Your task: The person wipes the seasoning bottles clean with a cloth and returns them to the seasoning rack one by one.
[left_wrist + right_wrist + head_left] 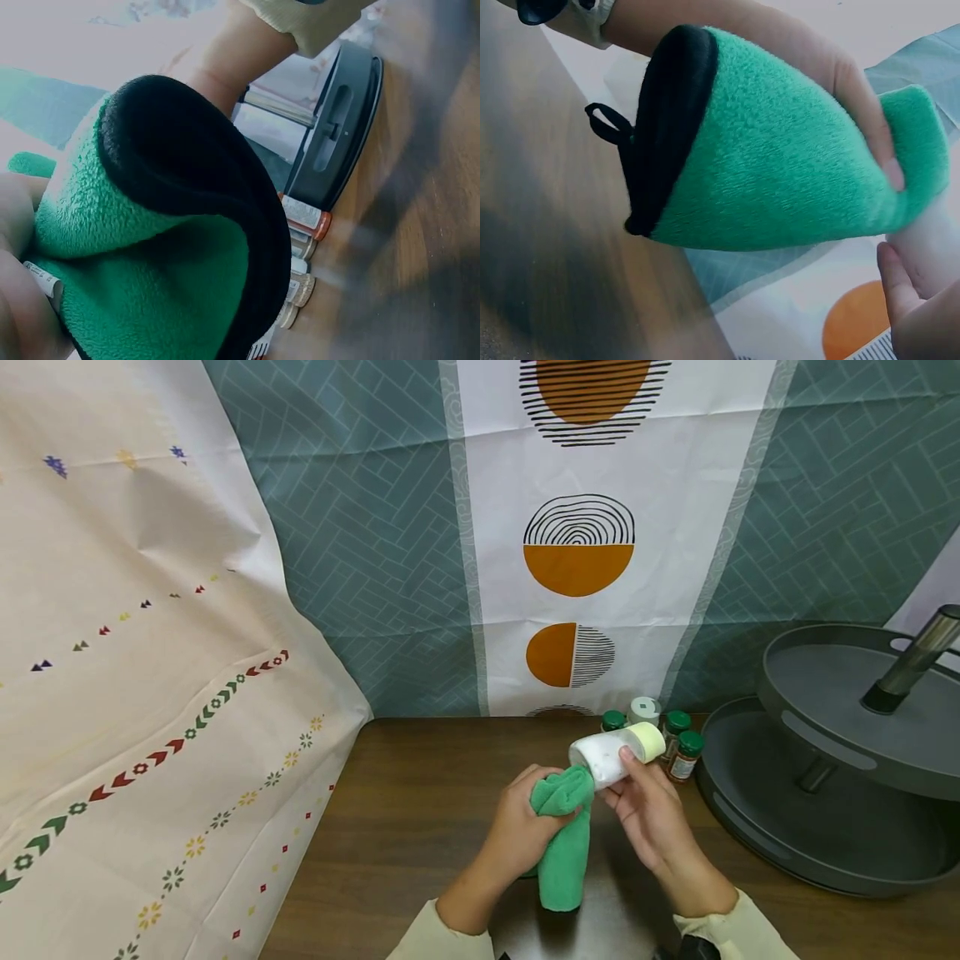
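Note:
In the head view my left hand (517,827) grips a green terry cloth (566,868), bunched at its top and hanging down below the fingers. My right hand (652,810) holds a clear jar of white contents (603,758) with a pale yellow lid (648,741), tilted on its side, lid to the right. The bunched cloth presses against the jar's base end. From the left wrist, the cloth (150,292) shows a black border and folds open. In the right wrist view the cloth (772,150) has a black hanging loop and covers part of the jar (930,251).
Behind the jar stand several small spice jars, some green-lidded (686,756) and one white-lidded (644,711). A dark two-tier round stand (750,835) occupies the right of the brown wooden table (420,793). Patterned fabric (187,693) drapes at left and behind.

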A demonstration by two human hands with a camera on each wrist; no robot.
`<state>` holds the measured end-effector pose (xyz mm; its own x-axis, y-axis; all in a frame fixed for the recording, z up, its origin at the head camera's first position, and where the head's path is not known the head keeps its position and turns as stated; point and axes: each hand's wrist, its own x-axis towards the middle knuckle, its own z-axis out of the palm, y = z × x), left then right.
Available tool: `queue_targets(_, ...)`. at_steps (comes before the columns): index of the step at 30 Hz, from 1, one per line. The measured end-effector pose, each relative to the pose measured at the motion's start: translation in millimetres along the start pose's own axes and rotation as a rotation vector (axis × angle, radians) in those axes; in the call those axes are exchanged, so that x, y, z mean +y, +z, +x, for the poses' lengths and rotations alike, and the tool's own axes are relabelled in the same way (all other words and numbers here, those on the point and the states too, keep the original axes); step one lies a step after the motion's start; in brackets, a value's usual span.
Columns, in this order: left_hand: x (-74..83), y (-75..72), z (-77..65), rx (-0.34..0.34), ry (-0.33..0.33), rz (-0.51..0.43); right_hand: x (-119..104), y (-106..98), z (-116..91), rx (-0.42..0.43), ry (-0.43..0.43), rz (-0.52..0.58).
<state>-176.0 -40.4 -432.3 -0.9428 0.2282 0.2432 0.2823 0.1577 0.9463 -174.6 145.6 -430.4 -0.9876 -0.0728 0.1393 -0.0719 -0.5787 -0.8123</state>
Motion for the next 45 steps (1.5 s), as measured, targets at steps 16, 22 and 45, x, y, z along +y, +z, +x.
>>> queue_targets(16, -6.4, -5.8, 5.8, 0.115, -0.042, -0.057, 1, 7, -2, 0.054, 0.047, -0.095)
queue_targets(22, -7.9, -3.4, 5.0, 0.036, -0.055, 0.005, -2, 3, 0, 0.024, 0.011, -0.061)
queue_targets(45, -10.7, -4.6, 6.3, 0.071, -0.102, -0.078, 4, 6, -1, 0.092, 0.073, -0.112)
